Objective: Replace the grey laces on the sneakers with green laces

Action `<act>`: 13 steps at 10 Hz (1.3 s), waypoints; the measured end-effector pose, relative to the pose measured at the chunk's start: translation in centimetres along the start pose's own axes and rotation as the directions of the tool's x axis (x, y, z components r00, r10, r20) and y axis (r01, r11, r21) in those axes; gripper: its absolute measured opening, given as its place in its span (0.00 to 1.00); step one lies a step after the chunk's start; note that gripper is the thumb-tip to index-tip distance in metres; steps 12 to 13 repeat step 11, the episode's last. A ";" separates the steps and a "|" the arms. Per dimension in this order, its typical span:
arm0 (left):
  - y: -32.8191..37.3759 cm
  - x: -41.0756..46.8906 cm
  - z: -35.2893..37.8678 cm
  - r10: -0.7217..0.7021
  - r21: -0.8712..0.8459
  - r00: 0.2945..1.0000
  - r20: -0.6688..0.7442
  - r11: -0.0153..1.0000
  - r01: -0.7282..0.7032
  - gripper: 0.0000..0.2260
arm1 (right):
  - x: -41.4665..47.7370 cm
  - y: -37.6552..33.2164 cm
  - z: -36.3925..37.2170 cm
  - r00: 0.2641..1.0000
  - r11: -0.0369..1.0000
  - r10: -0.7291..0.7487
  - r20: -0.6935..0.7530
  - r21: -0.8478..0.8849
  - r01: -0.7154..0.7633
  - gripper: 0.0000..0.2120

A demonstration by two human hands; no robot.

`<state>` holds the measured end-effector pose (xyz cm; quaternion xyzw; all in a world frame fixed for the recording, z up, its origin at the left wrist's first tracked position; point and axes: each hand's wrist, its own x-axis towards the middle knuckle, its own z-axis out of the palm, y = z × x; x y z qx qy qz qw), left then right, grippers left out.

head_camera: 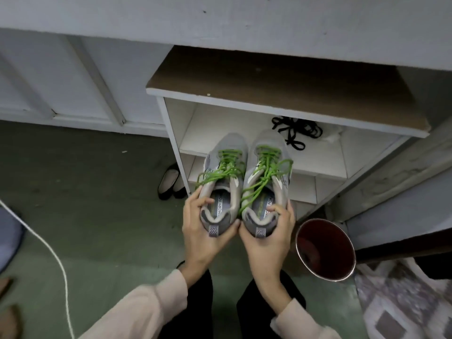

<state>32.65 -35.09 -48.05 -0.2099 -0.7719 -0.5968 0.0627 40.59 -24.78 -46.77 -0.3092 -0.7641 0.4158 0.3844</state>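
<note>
I read this as a home, a shoe-storage corner: a white shoe shelf [220, 128] stands just beyond my left grip [205, 228], black flats [168, 182] lie on the green floor [85, 192] to its left, and a patterned cloth [403, 302] lies well to its right.

Out of my sight: the soles of the left sneaker [221, 182] and right sneaker [266, 177], and most of the insole print [218, 200] — thumbs of the left hand [203, 231] and right hand [269, 238] cover it. Partly hidden behind the side of the shelf unit [175, 148], black flats [168, 181]; cut by the frame edge — a white cord [57, 260] and a patterned cloth [401, 302]. Too blurred for me to name: a pale thing [333, 135] beside the dark laces [296, 132].
</note>
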 end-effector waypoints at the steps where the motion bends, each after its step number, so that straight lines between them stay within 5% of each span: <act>1: -0.5 3.4 1.2 0.033 0.052 0.999 0.001 0.998 -0.033 0.26 | 3.0 0.4 1.7 1.000 1.000 0.001 -0.001 0.011 -0.001 0.31; 5: -6.2 17.2 6.9 0.149 0.154 0.988 0.032 0.976 -0.152 0.28 | 16.2 4.8 11.0 0.999 0.997 -0.032 0.013 0.076 0.031 0.31; 8: -9.3 22.1 11.7 0.042 0.175 0.999 0.028 0.984 -0.046 0.38 | 22.0 8.5 13.4 0.991 0.996 -0.003 0.137 0.090 -0.010 0.42; 10: -10.7 21.6 10.0 -0.053 0.061 0.980 0.193 0.997 0.042 0.44 | 22.3 9.2 12.8 0.954 0.994 0.035 0.297 0.088 -0.064 0.53; 13: -9.9 20.1 8.2 -0.145 0.077 0.959 0.244 0.989 0.130 0.42 | 21.6 8.1 11.0 0.941 0.990 0.077 0.328 0.085 -0.110 0.52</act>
